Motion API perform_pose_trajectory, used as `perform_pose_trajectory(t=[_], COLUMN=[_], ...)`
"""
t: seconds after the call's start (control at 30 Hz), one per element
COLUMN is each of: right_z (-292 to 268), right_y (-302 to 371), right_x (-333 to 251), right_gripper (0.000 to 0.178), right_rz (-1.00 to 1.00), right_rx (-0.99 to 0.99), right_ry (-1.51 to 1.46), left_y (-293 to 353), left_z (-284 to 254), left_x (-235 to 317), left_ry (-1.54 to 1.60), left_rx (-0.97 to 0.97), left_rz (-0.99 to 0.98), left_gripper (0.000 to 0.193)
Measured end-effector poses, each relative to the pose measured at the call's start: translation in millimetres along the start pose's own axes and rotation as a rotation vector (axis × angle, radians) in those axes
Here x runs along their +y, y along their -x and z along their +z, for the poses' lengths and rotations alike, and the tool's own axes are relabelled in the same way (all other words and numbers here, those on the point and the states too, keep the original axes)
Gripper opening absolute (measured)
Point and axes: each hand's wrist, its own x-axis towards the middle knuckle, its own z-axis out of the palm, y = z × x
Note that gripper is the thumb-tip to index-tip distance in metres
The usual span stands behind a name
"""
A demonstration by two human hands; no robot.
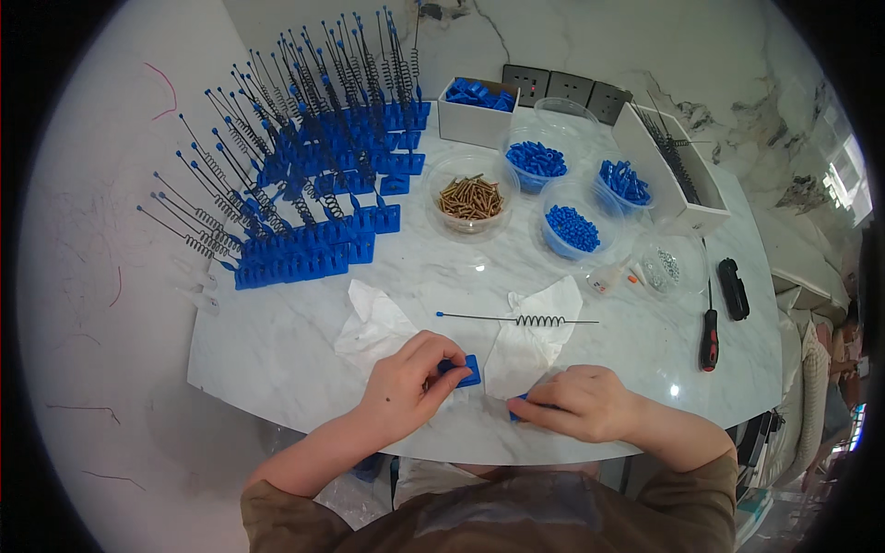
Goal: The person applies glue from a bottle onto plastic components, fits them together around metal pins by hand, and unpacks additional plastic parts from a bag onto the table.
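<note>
My left hand [415, 380] is closed on a small blue plastic base [472, 370], pinching it between thumb and fingers; part of it is hidden by the fingers. To the right, near the table's front edge, my right hand [579, 404] grips a blue plastic piece [516, 407], mostly covered by the fingers, so its shape does not show. Beyond both hands lies a dark coiled wire rod [544, 321] with a blue tip at its left end. Crumpled white tissues [376, 318] rest behind my left hand and under the rod's coil.
Many blue bases with upright coiled rods [300, 263] crowd the far left. Tubs hold brass screws [470, 198], blue parts [572, 228] and small silver pieces [662, 267]. White boxes [475, 127] line the back. A screwdriver [709, 343] and black tool [733, 289] lie right.
</note>
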Motion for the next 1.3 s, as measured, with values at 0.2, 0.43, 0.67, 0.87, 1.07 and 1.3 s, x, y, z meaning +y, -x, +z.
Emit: perform_pose_trajectory(t=[0.2, 0.43, 0.67, 0.87, 1.07, 1.3], right_z=[-2, 9, 10, 13, 15, 17], right_y=[3, -2, 2, 3, 8, 13], right_x=[19, 16, 15, 19, 13, 13], right_gripper=[0.040, 0.039, 0.046, 0.047, 0.048, 0.047], right_rz=[0.087, 0.172, 0.279, 0.332, 0.345, 0.305], right_rx=[0.054, 0.159, 0.055, 0.083, 0.107, 0.076], right_ry=[0.016, -0.015, -0.163, -0.159, -0.123, -0.080], left_y=[4, 2, 2, -21, -66, -77], left_z=[6, 2, 1, -15, -3, 28], left_x=[-10, 2, 5, 16, 53, 30], left_ry=[-0.027, -0.201, -0.139, -0.210, 1.075, 1.292], left_rx=[0.113, 0.116, 0.186, 0.383, 0.067, 0.017], left_rz=[0.051, 0.116, 0.004, 0.141, -0.328, -0.374], left_gripper=[0.017, 0.035, 0.032, 0.025, 0.027, 0.040])
